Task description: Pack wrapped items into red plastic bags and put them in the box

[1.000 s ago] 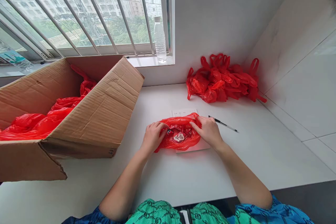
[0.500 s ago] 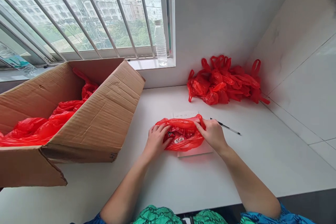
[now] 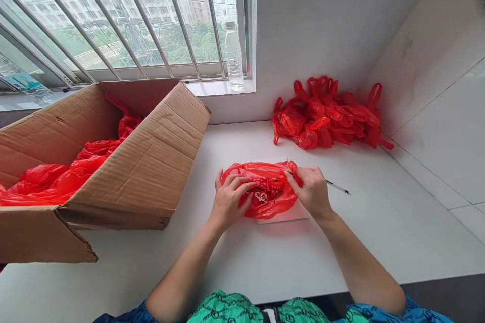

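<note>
A red plastic bag [image 3: 271, 209] lies on the white table with its mouth spread upward. Inside it are small red printed packets [image 3: 261, 196], some with white lettering. My left hand [image 3: 229, 199] reaches over the bag's left side, fingers apart and stretched into the mouth against the contents; its fingertips are partly hidden. With thumb and fingers, my right hand [image 3: 311, 189] pinches the bag's right rim. Under the bag, a pale flat pad or sheet [image 3: 288, 216] shows along the near edge.
A cardboard box [image 3: 147, 161] holding red plastic bags [image 3: 87, 161] stands at the left. Bunched red bags [image 3: 326, 116] lie against the back wall. A pen [image 3: 339, 187] rests right of my right hand. A clear bottle [image 3: 234, 58] stands on the sill; another bottle [image 3: 26, 83] lies at far left.
My left hand has shifted slightly, its fingers reaching further over the contents. The packets have moved a little, and the bag now covers the pad's far edge. The view has tilted slightly.
</note>
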The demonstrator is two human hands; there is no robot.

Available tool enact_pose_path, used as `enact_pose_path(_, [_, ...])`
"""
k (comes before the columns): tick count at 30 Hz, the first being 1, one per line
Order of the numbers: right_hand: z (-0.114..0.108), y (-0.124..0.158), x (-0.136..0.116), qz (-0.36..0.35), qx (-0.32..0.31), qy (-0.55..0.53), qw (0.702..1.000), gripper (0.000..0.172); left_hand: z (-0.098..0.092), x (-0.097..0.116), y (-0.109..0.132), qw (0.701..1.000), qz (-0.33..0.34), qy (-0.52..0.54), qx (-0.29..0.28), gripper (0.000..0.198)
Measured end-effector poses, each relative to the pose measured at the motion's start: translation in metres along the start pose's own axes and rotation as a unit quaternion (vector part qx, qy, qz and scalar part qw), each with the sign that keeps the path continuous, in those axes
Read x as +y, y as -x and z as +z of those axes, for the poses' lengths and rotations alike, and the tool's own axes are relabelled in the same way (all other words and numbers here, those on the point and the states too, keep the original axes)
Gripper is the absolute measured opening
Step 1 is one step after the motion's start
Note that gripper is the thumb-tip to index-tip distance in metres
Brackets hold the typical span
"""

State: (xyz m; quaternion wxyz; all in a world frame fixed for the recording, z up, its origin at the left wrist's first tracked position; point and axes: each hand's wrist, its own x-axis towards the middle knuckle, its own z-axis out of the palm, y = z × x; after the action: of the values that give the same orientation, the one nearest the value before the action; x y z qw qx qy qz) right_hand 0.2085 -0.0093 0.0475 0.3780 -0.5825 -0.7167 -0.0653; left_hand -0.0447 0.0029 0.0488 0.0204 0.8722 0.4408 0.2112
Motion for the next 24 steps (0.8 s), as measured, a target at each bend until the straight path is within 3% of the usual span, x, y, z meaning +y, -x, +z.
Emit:
enact_pose_path(5, [0.001,0.001,0.002,-0.014,0.01,-0.003,1.0,0.037,0.009,0.006,0.0,0.998,0.007,0.04,-0.048,0.038])
enact_pose_path(10, [-0.002,0.0,0.002,-0.005,0.012,-0.021,1.0,0.035,0.008,0.0,-0.001,0.998,0.0,0.032,-0.045,0.039])
enact_pose_path(14, [-0.012,-0.004,-0.002,0.047,0.054,-0.104,0.992,0.02,-0.012,-0.006,0.001,1.0,-0.028,-0.011,-0.001,0.04])
enact_pose_path(16, [-0.019,-0.007,-0.002,0.079,0.099,-0.161,0.979,0.018,-0.026,-0.008,0.009,0.997,-0.074,-0.03,0.006,0.058])
enact_pose_path(19, [-0.028,-0.01,0.001,0.099,0.154,-0.242,0.953,0.018,-0.043,-0.008,0.03,0.988,-0.143,-0.033,-0.037,0.081])
enact_pose_path(21, [-0.03,-0.011,0.003,0.098,0.167,-0.283,0.939,0.016,-0.05,-0.008,0.046,0.981,-0.174,-0.014,-0.088,0.077])
enact_pose_path(24, [-0.031,-0.009,0.002,0.093,0.153,-0.332,0.926,0.016,-0.06,-0.008,0.064,0.969,-0.209,0.002,-0.129,0.052])
